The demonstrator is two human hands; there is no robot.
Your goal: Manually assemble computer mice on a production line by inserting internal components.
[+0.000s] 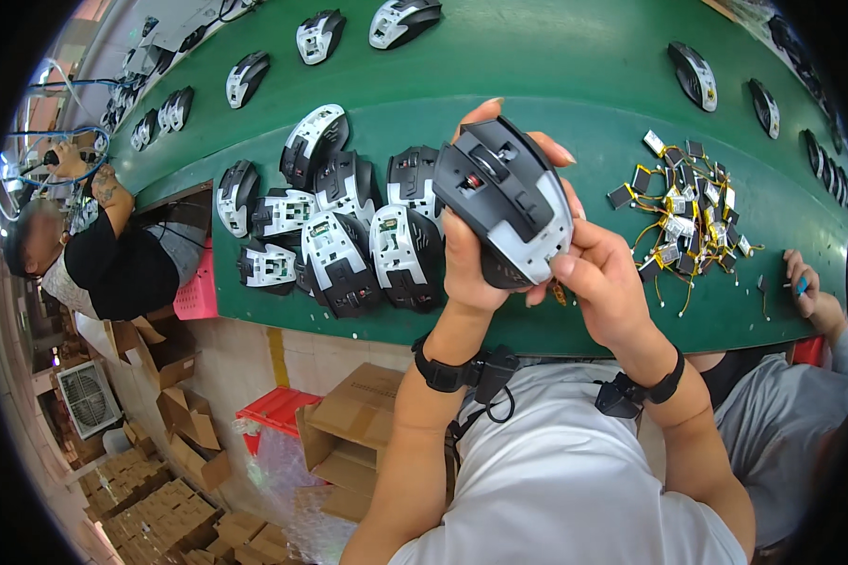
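Observation:
A partly assembled computer mouse (518, 202), black and grey with a white rear section, is held up over the near edge of the table. My left hand (471, 254) wraps it from the left, thumb on the near side and fingertips showing past its far end. My right hand (603, 273) is closed at its rear right corner, thumb tip against the white part and other fingers partly behind. A small orange-yellow bit (558, 294) shows just below the right fingers; I cannot make out what it is. A group of similar mice (337, 259) lies just left of my hands.
Wired battery packs (678, 226) lie piled on the green table (537, 85) to the right. More mice (320, 36) line the far side. A co-worker's hand (803, 282) rests at the right edge; another person (113, 235) sits left. Cardboard boxes (353, 414) stand below.

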